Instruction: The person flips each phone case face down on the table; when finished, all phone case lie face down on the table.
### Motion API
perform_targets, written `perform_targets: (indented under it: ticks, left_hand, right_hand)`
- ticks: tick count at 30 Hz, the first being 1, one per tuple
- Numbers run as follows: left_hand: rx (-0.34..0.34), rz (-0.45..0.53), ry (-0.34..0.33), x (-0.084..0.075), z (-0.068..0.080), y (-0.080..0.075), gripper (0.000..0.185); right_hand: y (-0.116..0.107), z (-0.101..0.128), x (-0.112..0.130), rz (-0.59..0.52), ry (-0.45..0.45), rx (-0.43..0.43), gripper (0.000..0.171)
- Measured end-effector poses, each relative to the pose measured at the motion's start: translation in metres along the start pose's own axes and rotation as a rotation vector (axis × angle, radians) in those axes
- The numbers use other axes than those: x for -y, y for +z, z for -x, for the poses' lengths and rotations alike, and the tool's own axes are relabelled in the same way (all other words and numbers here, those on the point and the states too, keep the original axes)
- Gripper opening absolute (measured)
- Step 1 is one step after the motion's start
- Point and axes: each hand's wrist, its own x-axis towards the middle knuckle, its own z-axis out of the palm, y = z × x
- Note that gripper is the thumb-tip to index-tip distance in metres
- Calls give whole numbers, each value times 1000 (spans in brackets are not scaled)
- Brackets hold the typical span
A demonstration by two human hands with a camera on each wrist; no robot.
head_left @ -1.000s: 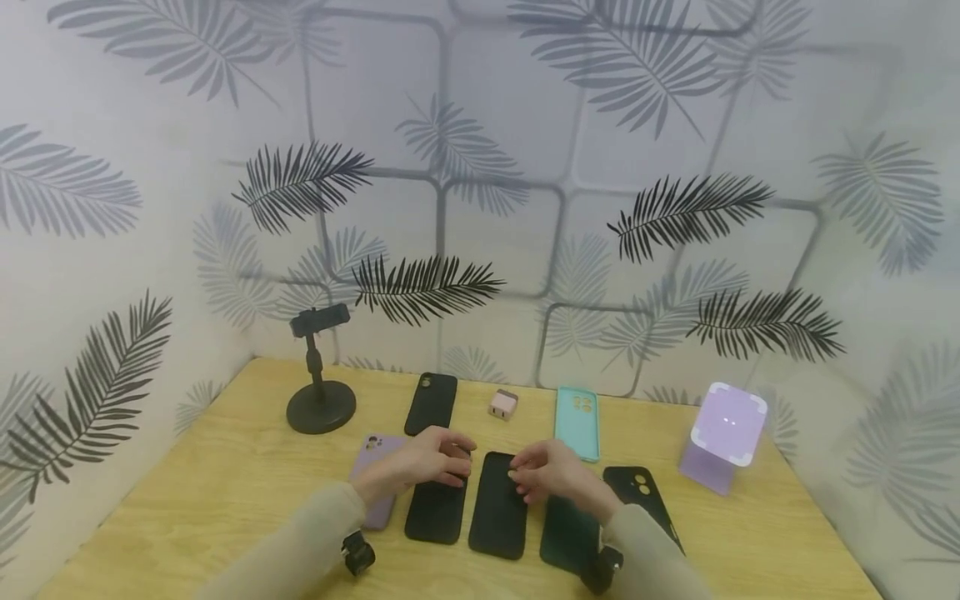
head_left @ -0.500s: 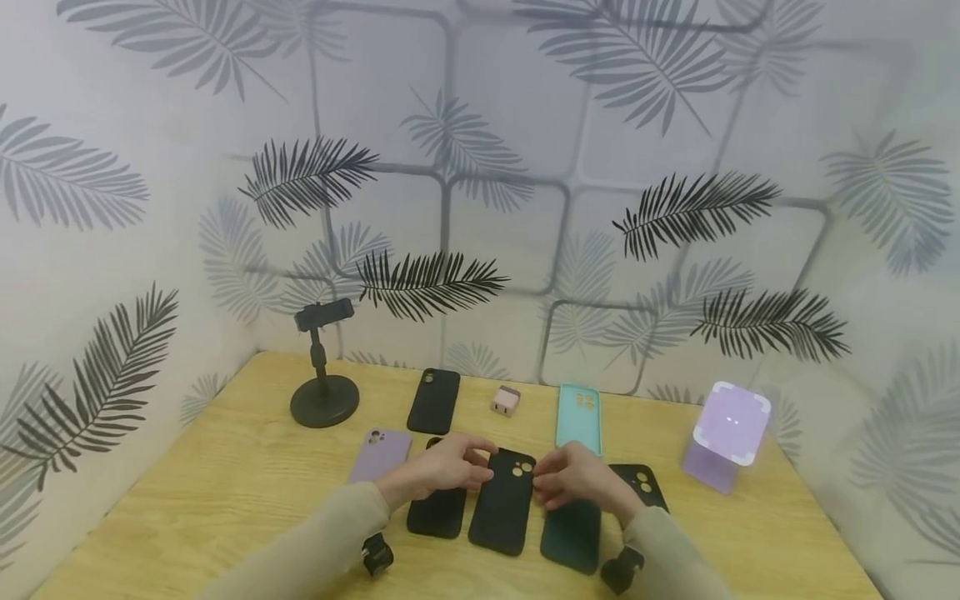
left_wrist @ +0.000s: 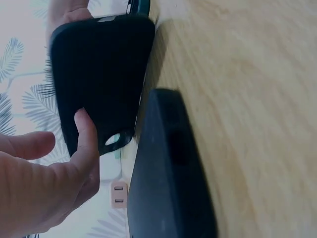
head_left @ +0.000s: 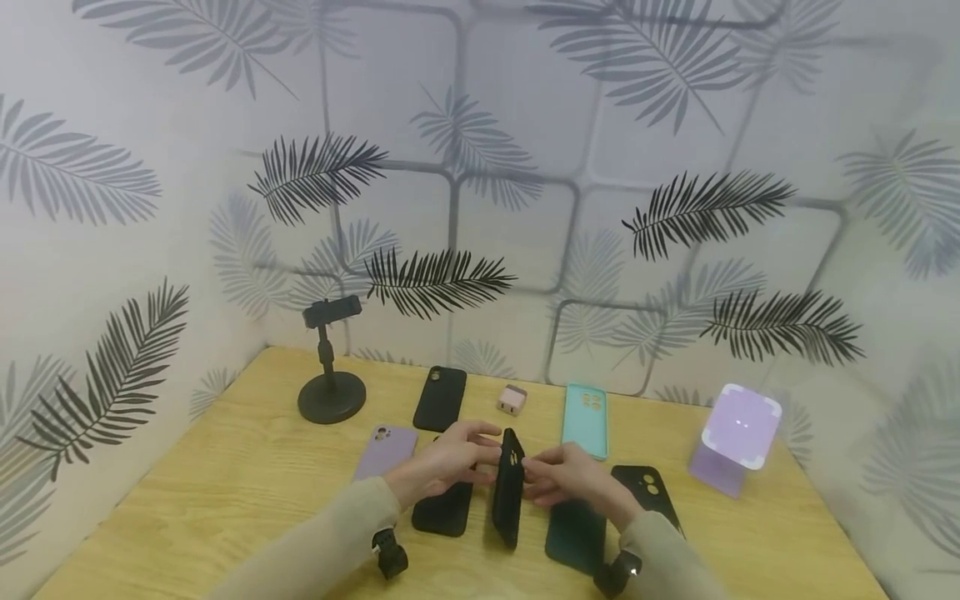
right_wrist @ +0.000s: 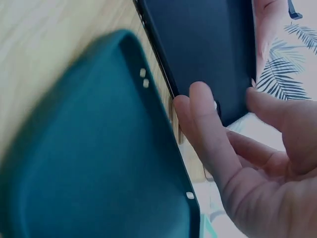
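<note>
Both hands hold one black phone case (head_left: 508,492) tipped up on its long edge over the wooden table (head_left: 225,483). My left hand (head_left: 489,447) pinches its left face near the camera cutout. My right hand (head_left: 534,473) pinches the right face opposite. In the left wrist view the thumb (left_wrist: 87,141) lies on the held case (left_wrist: 99,69). In the right wrist view the fingers (right_wrist: 208,134) curl round the held case's (right_wrist: 203,44) edge. A second black case (head_left: 444,510) lies flat under the left hand, and a dark green case (head_left: 576,537) lies under the right wrist.
Around lie a lilac case (head_left: 386,450), a black case (head_left: 439,397), a teal case (head_left: 586,408) and a black case with camera holes (head_left: 648,492). A pink charger (head_left: 512,399), a black phone stand (head_left: 332,392) and a lilac stand (head_left: 735,437) are further back.
The middle black case lay flat under both hands a second ago. Its far end has been lifted, and it now stands turned on its edge between the hands.
</note>
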Motion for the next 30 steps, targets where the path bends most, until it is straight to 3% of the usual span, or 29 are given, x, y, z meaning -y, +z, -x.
perform_targets:
  ticks: [7, 15, 23, 27, 30]
  left_hand:
    - [106, -38, -41, 6, -2, 10, 53]
    - [98, -101, -53, 9, -3, 14, 59]
    - [96, -155, -40, 11, -4, 11, 61]
    - [82, -206, -43, 7, 1, 8, 62]
    - [87, -228, -45, 2, 2, 7, 62]
  right_hand:
    - [4, -3, 0, -170, -4, 105, 62]
    - [0, -3, -3, -195, -15, 114, 64]
    - [-5, 6, -1, 25, -18, -47, 58]
    - [-4, 7, -6, 124, -12, -97, 55]
    - [-7, 7, -7, 222, -16, -115, 44]
